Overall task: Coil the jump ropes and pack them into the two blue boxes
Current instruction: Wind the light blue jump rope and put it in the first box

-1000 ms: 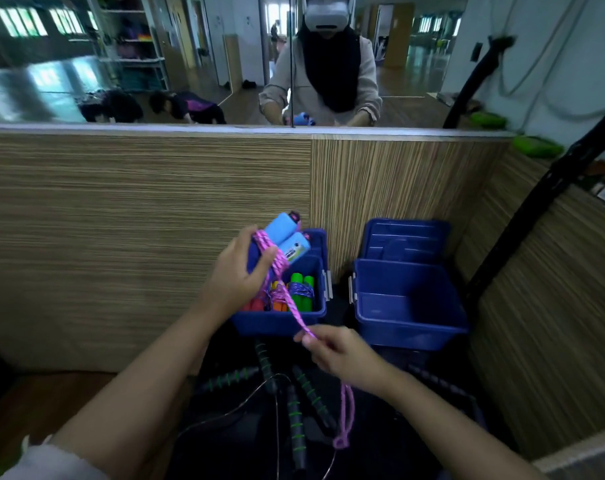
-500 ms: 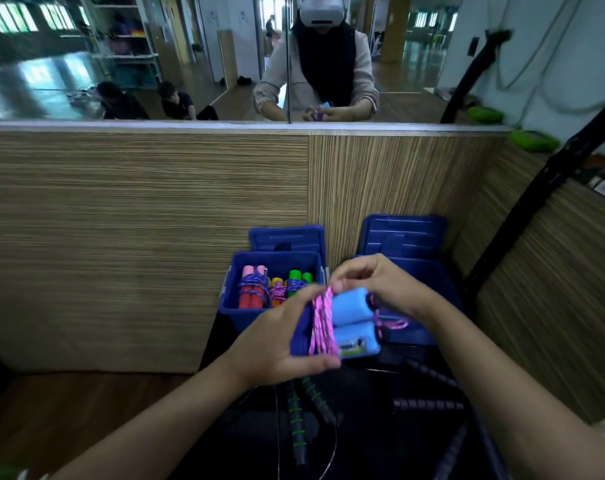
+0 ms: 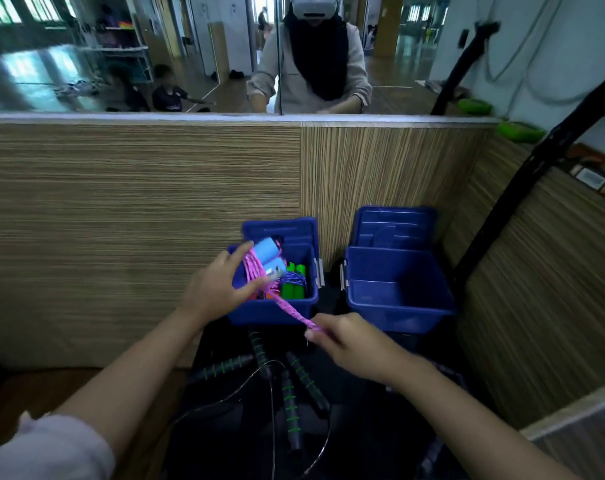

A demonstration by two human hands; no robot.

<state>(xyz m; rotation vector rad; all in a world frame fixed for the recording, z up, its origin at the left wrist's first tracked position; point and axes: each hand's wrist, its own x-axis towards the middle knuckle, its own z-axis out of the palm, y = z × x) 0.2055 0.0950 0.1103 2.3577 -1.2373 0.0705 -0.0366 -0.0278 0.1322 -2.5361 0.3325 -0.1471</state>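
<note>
Left hand (image 3: 215, 292) grips light-blue handles (image 3: 268, 257) with pink rope (image 3: 283, 299) wound round, above left blue box (image 3: 272, 310). Right hand (image 3: 346, 342) pinches rope end taut. Right blue box (image 3: 399, 304) beside.

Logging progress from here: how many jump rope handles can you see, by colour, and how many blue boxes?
Blue handles: 2, held over the left box
Green handles: 2, in the left box
Black handles with green rings: 4, on the dark surface
Blue boxes: 2
Total: 10
</note>
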